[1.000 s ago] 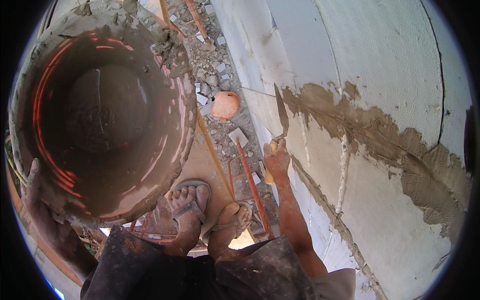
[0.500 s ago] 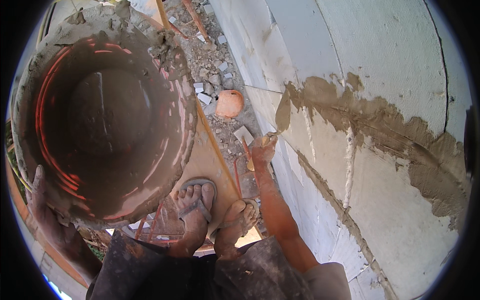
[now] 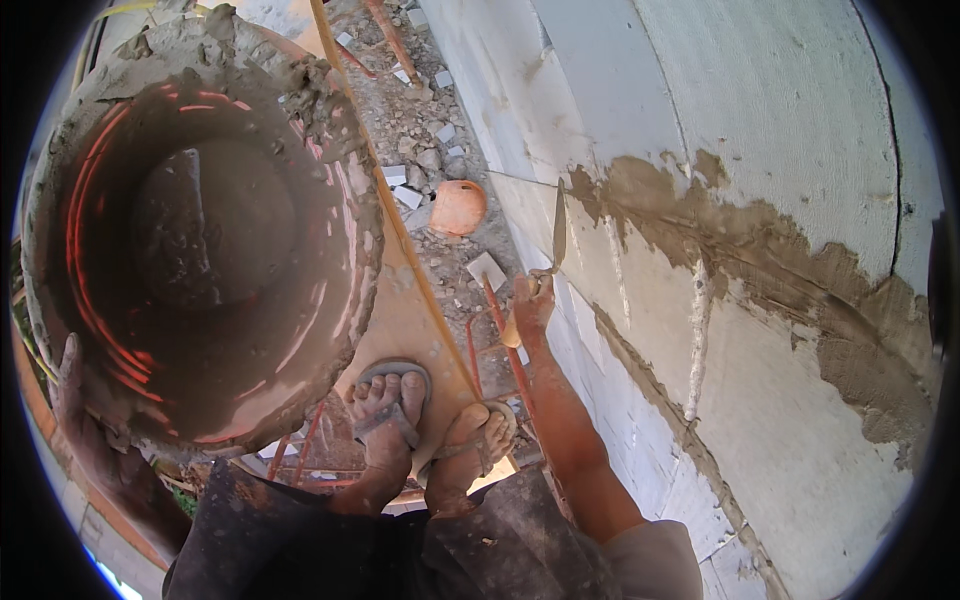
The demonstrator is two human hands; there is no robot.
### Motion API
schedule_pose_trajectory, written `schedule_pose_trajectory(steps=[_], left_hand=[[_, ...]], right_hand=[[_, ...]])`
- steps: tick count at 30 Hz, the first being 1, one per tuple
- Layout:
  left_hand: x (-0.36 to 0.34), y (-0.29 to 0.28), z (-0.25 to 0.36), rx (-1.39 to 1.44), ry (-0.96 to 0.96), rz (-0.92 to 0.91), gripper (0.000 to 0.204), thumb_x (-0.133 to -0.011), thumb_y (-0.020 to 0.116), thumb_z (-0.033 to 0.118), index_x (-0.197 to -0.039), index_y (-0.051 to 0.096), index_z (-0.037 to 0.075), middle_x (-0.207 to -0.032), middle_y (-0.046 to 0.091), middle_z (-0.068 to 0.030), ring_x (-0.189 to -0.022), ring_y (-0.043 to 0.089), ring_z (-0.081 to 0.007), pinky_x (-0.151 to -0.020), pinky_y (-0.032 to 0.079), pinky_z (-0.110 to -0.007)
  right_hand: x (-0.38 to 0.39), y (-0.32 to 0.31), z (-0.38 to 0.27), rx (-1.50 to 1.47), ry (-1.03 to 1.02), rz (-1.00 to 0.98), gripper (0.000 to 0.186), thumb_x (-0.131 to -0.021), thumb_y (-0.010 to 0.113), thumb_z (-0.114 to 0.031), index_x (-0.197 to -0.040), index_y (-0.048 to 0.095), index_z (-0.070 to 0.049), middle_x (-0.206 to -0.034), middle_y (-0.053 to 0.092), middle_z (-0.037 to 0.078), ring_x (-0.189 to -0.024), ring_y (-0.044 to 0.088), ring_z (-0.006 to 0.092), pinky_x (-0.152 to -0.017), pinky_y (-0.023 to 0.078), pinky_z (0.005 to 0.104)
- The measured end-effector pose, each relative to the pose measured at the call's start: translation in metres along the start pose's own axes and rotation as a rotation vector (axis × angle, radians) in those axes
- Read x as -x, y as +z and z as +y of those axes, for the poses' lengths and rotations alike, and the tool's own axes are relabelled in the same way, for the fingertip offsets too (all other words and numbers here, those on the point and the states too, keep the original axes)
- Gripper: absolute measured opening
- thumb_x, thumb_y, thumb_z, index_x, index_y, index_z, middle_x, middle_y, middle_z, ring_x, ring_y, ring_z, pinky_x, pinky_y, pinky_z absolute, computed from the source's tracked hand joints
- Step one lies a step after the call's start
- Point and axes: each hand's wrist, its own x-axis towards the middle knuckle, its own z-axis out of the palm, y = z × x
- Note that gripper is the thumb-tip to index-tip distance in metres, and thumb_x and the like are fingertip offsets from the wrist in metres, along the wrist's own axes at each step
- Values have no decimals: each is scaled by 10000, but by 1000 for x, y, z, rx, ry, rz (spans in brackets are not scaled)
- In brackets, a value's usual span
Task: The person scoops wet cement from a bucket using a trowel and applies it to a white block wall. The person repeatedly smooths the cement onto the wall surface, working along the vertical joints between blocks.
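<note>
My left hand (image 3: 95,430) grips the lower left rim of a large red tub (image 3: 345,330), its fingers on the outside. Wet grey-brown mortar coats the tub's inside and lies thick along the far rim. In my right hand (image 3: 533,300) is a pointing trowel (image 3: 559,228), held by its handle, the narrow blade turned nearly edge-on. The blade is close to the wall (image 3: 780,400), by the left end of a smeared band of mortar (image 3: 740,230); whether it touches is unclear.
My sandalled feet stand on a wooden plank (image 3: 405,300) with red metal bars (image 3: 500,335) beneath it. Rubble and white tile pieces (image 3: 408,196) lie on the ground below, beside an orange rounded object (image 3: 459,208). Another mortar-filled joint (image 3: 660,395) runs lower down the wall.
The trowel blade has turned from showing its flat face to nearly edge-on. My right hand has shifted slightly. The tub has moved a little to the left.
</note>
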Motion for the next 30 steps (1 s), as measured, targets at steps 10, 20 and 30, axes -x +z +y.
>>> schedule_pose_trajectory(steps=[10,20,30], left_hand=[[2,-7,-8,6,-28,43,464,-956,569,177,-1337,524,-84,-1349,571,-176,-1236,561,-254,-1068,416,-370],[-3,-165,63,114,129,426,470,-947,586,186,-1333,529,-76,-1336,580,-173,-1219,575,-250,-1054,434,-369],[9,-230,101,217,206,584,476,-939,603,196,-1329,534,-68,-1323,588,-169,-1201,589,-246,-1040,451,-367]], right_hand=[[10,-36,9,-393,168,-112,173,-944,602,-213,-960,553,-48,-705,564,60,-449,562,165,-392,463,311],[-19,28,-56,-109,300,226,439,-807,728,-215,-1120,576,52,-1077,661,237,-962,669,357,-837,522,441],[39,-6,-123,-825,516,127,402,-841,713,-178,-1137,556,43,-977,619,157,-842,624,257,-755,522,398]])
